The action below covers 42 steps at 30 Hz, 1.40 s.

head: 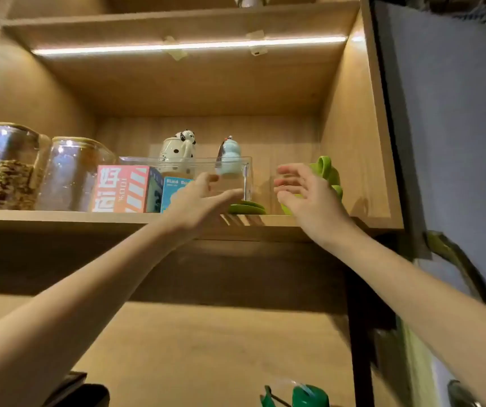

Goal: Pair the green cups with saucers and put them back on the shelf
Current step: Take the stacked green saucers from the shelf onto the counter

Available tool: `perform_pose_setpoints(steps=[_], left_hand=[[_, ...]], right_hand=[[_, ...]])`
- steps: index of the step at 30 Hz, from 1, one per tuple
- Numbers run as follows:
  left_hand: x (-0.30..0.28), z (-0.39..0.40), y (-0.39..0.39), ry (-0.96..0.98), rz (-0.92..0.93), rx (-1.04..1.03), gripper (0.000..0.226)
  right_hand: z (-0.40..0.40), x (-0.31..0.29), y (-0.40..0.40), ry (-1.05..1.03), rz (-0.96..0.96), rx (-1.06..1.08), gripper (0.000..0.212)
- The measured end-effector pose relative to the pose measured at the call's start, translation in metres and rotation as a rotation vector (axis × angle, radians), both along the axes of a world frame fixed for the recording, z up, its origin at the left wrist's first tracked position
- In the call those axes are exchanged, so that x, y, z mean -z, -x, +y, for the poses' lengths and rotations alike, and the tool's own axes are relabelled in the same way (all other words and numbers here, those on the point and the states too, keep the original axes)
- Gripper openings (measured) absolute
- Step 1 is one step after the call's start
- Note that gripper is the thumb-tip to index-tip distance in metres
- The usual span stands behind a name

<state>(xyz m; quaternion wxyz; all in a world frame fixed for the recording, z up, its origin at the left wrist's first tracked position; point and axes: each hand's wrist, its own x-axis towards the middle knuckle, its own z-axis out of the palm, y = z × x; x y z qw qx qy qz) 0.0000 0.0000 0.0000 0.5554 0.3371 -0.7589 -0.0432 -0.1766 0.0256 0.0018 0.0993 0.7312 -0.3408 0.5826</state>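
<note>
Both my arms reach up to a wooden shelf (59, 216). Green saucers (247, 208) lie flat near the shelf's front edge, right of centre. Green cups (328, 173) stand at the shelf's right end, mostly hidden behind my right hand (303, 195); only handles and a rim show. My right hand is open with fingers spread, just in front of the cups and holding nothing. My left hand (200, 198) is open too, fingers stretched toward the saucers and close to them; whether it touches them I cannot tell.
A clear plastic bin (235, 163) behind the saucers holds a panda mug (178, 149) and a pale blue figurine (230, 157). Two small boxes (124, 189) and two glass jars (71, 174) fill the shelf's left side. The cabinet's side wall (353, 142) is right of the cups.
</note>
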Motion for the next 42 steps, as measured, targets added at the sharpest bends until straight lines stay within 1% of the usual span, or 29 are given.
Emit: perform_pose_setpoints(steps=[2, 4, 7, 9, 10, 11, 12, 15, 17, 19, 22, 23, 25, 27, 29, 30, 33, 34, 36, 38, 39, 41, 42], left_hand=[[0.003, -0.015, 0.001, 0.028, -0.095, -0.181, 0.085], [0.009, -0.032, 0.003, -0.005, -0.157, -0.354, 0.097], [0.001, -0.050, 0.002, 0.005, -0.114, -0.455, 0.100], [-0.009, -0.058, -0.002, -0.039, -0.091, -0.436, 0.095], [-0.012, -0.061, -0.003, -0.078, -0.098, -0.399, 0.085], [-0.015, -0.064, -0.004, -0.103, -0.104, -0.348, 0.074], [-0.016, -0.065, -0.005, -0.126, -0.098, -0.291, 0.072], [-0.018, -0.073, -0.007, -0.176, -0.039, -0.196, 0.096], [-0.016, -0.069, -0.007, -0.191, -0.035, -0.214, 0.104], [-0.014, -0.065, -0.005, -0.188, -0.012, -0.232, 0.105], [-0.012, -0.062, -0.003, -0.139, -0.009, -0.255, 0.100], [-0.011, -0.061, -0.004, -0.133, -0.003, -0.246, 0.100], [-0.008, -0.051, -0.003, -0.127, 0.017, -0.225, 0.100], [-0.006, -0.038, -0.002, -0.124, 0.059, -0.202, 0.097], [-0.005, -0.028, 0.000, -0.124, 0.120, -0.190, 0.090], [-0.005, -0.024, 0.000, -0.124, 0.150, -0.177, 0.085], [-0.006, -0.010, 0.006, -0.118, 0.210, -0.140, 0.055], [-0.006, -0.004, 0.007, -0.112, 0.228, -0.136, 0.052], [-0.007, 0.007, 0.008, -0.102, 0.269, -0.109, 0.059], [-0.005, 0.020, 0.007, -0.084, 0.304, -0.053, 0.071], [-0.002, 0.028, 0.007, -0.077, 0.323, -0.025, 0.073], [0.006, 0.045, 0.008, -0.051, 0.342, 0.000, 0.065], [0.012, 0.054, 0.009, -0.037, 0.346, -0.007, 0.062]], right_hand=[[-0.012, 0.005, -0.005, 0.023, -0.023, 0.035, 0.042], [-0.024, 0.012, -0.010, -0.008, 0.047, 0.103, 0.046], [-0.029, 0.006, -0.014, -0.112, 0.161, 0.249, 0.046], [-0.025, -0.002, -0.018, -0.199, 0.213, 0.313, 0.037], [-0.024, -0.006, -0.020, -0.245, 0.244, 0.334, 0.031], [-0.023, -0.011, -0.021, -0.287, 0.263, 0.336, 0.031], [-0.022, -0.014, -0.022, -0.314, 0.269, 0.329, 0.034], [-0.023, -0.018, -0.025, -0.382, 0.267, 0.321, 0.037], [-0.024, -0.017, -0.029, -0.401, 0.261, 0.334, 0.034], [-0.023, -0.015, -0.031, -0.420, 0.262, 0.340, 0.029], [-0.020, -0.014, -0.029, -0.458, 0.247, 0.326, 0.016], [-0.018, -0.013, -0.029, -0.459, 0.241, 0.319, 0.016], [-0.014, -0.014, -0.029, -0.449, 0.221, 0.300, 0.024], [-0.008, -0.014, -0.030, -0.444, 0.185, 0.273, 0.030], [-0.003, -0.015, -0.027, -0.447, 0.121, 0.218, 0.032], [-0.001, -0.015, -0.025, -0.453, 0.080, 0.184, 0.032], [0.009, -0.015, -0.020, -0.468, -0.054, 0.086, 0.028], [0.014, -0.015, -0.019, -0.483, -0.108, 0.041, 0.025], [0.029, -0.012, -0.020, -0.527, -0.237, -0.099, 0.024], [0.045, -0.009, -0.020, -0.565, -0.392, -0.287, 0.012], [0.053, -0.007, -0.020, -0.566, -0.459, -0.355, 0.007], [0.068, 0.000, -0.019, -0.552, -0.594, -0.447, 0.018], [0.074, 0.005, -0.018, -0.534, -0.663, -0.492, 0.016]])
